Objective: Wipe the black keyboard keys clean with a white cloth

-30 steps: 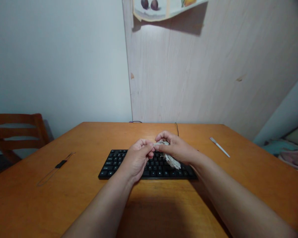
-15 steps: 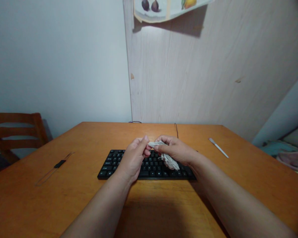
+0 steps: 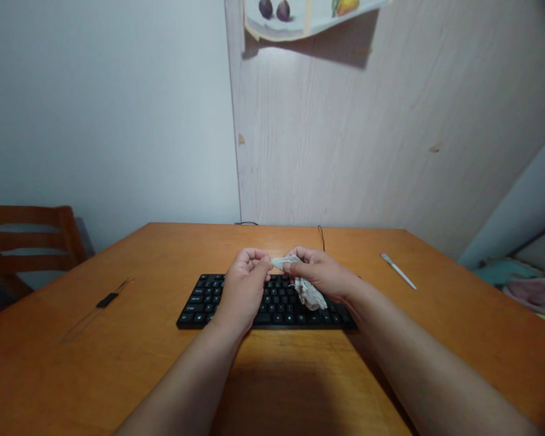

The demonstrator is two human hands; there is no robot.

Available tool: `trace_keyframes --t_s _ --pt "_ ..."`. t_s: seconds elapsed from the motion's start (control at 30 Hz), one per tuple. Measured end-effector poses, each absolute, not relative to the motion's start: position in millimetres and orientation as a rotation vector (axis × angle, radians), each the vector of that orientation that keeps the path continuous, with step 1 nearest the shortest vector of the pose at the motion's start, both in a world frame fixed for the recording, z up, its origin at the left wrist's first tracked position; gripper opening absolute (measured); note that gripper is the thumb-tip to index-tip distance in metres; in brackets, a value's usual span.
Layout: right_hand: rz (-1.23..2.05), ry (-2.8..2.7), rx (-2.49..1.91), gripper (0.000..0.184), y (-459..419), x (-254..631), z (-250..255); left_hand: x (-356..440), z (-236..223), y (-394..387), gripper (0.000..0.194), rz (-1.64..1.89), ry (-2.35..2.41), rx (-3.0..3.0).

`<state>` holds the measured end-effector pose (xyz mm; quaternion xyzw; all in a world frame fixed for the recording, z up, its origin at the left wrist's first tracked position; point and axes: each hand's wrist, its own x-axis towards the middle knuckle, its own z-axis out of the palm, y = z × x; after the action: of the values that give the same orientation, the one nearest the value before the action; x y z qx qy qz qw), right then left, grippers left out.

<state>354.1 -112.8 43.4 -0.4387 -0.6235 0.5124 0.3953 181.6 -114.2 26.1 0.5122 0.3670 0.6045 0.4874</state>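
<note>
The right hand (image 3: 318, 270) clasps the crumpled cloth (image 3: 309, 295); the left hand (image 3: 244, 281) pinches its tip (a narrow hold). The cloth spans the gap between them, its loose end drooping below. Beneath the grip lies the keyboard (image 3: 277, 309); to the right, a brush (image 3: 399, 272); well left, a black band (image 3: 107, 300).

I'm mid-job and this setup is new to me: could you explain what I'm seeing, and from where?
There's no machine here. A camera on a person's head looks forward and down at their bare hands. The right hand holds a crumpled greyish-white soft wad; the left hand pinches its tip. Below is a black rectangular keyboard on an orange-brown wooden table. Left of it lies a thin wire-like loop with a black band; right, a slim white brush-like stick.
</note>
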Motion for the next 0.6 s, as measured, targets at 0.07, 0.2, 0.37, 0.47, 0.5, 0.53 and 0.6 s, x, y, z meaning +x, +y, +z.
trace_keyframes --t_s 0.07,0.2,0.37,0.47,0.5,0.53,0.6 --pt "1.282 -1.566 -1.134 0.031 -113.2 353.8 44.0 181.9 27.7 -116.0 0.016 1.512 0.938 1.310" --pt "1.288 -1.557 -1.103 0.031 -115.6 352.4 46.6 183.7 28.2 -118.8 0.015 1.449 0.965 1.398" --pt "1.300 -1.562 -1.071 0.032 -114.3 352.9 44.6 186.5 29.4 -121.7 0.019 1.372 0.874 1.328" --pt "1.327 -1.558 -1.064 0.032 -113.4 352.7 42.8 186.4 30.0 -122.0 0.017 1.333 0.861 1.301" --pt "1.341 -1.546 -1.048 0.033 -113.5 352.2 42.6 186.0 29.6 -121.3 0.015 1.321 0.868 1.291" --pt "1.359 -1.526 -1.021 0.034 -113.6 351.8 42.6 185.4 28.9 -120.4 0.013 1.308 0.871 1.278" --pt "1.405 -1.462 -0.956 0.037 -114.0 351.5 43.1 184.0 26.9 -118.1 0.012 1.266 0.838 1.235"
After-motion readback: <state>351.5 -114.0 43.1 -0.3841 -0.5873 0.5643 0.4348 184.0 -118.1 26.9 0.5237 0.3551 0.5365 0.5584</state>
